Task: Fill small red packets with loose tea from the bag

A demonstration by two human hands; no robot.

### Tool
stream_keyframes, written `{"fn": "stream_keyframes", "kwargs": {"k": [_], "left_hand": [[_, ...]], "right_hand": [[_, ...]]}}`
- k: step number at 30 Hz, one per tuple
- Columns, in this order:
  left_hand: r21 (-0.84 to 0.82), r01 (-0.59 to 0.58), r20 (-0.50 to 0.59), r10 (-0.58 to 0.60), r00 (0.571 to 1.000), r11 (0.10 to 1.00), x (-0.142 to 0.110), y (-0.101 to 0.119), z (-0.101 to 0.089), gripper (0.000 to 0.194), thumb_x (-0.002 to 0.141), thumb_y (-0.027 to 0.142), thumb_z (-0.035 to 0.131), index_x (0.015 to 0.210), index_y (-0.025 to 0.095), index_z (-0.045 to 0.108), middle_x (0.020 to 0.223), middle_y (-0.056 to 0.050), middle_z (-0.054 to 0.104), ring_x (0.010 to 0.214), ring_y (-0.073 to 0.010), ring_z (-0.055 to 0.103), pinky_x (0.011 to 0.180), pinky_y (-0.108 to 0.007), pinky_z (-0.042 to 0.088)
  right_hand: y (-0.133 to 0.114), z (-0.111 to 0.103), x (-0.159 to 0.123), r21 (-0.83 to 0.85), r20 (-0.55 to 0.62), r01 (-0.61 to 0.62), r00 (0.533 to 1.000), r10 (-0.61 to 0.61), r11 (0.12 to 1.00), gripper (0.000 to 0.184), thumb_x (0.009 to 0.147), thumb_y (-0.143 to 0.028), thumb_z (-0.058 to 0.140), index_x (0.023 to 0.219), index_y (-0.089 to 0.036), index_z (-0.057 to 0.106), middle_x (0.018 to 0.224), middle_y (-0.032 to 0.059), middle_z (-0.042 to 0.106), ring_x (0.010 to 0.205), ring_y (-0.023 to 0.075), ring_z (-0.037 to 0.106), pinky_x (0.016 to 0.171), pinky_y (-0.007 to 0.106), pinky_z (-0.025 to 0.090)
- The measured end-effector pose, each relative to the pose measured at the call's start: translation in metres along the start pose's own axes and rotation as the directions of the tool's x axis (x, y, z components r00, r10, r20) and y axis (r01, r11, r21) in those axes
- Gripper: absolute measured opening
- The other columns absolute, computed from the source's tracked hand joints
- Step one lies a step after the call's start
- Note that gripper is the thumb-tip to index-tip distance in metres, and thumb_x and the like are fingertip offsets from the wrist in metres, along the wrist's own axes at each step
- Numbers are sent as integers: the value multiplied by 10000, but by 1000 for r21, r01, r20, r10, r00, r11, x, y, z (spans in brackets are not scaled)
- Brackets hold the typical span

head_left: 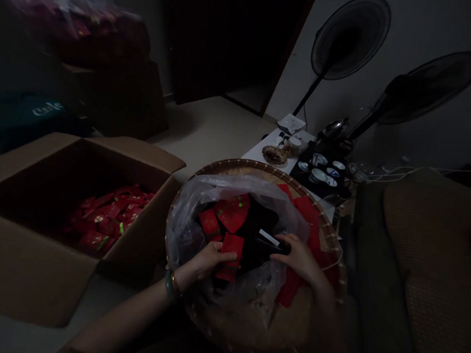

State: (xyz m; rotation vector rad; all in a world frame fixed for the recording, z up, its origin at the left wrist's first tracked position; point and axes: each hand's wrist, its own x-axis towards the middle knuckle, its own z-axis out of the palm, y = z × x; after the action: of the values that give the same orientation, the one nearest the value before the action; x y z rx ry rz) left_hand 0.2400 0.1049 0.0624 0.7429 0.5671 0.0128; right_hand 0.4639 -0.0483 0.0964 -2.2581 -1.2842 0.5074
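My left hand [208,260] pinches a small red packet [232,248] between thumb and fingers. My right hand [299,256] grips a flat black item [269,244] with a white strip along its upper edge; its exact kind is too dark to tell. Both hands are over an opened clear plastic bag [183,221], which lies in a round woven bamboo tray [243,329]. Inside the bag are more red packets [232,211] and dark pieces. Several flat red pieces [311,220] lie in the tray at the right of the bag, partly behind my right wrist.
An open cardboard box [131,263] with many red packets [112,216] stands at the left. Beyond the tray, a low table [257,152] bears a tea tray with small cups [319,176]. Two fans [350,36] stand behind, and a filled plastic bag [80,17] sits on another box.
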Motion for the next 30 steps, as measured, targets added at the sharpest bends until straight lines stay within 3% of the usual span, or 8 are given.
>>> {"fn": "stream_keyframes", "kwargs": {"k": [5,12,20,30], "left_hand": [[27,1,-15,-1,1000,1000,4,2,8,461,480,363,822,796,73,654,707,-76,672,638,-176,629,653,-295,469],[87,1,-25,1,1000,996,16,-3,29,501,458,399,817,808,73,669,680,-52,655,566,-132,582,599,-272,459],[132,-3,-28,7,1000,991,19,-6,35,448,452,383,811,758,88,668,622,0,605,524,-89,510,560,-225,400],[183,-9,4,8,1000,983,12,-1,36,368,379,258,827,653,95,643,574,39,554,515,-62,434,557,-201,360]], "right_hand": [[-21,-13,-2,192,81,15,996,-31,981,484,593,-366,739,1038,-208,636,990,64,605,942,230,564,813,334,446],[-44,-5,8,218,146,41,987,-74,975,482,580,-347,756,1031,-210,652,968,63,630,914,226,573,773,320,450],[-49,0,17,226,168,50,982,-89,973,287,654,-330,701,917,-214,688,896,49,661,846,223,601,751,320,446],[-45,6,22,182,163,86,980,-116,980,265,667,-338,704,905,-221,691,891,37,672,839,216,613,742,299,439]]}}
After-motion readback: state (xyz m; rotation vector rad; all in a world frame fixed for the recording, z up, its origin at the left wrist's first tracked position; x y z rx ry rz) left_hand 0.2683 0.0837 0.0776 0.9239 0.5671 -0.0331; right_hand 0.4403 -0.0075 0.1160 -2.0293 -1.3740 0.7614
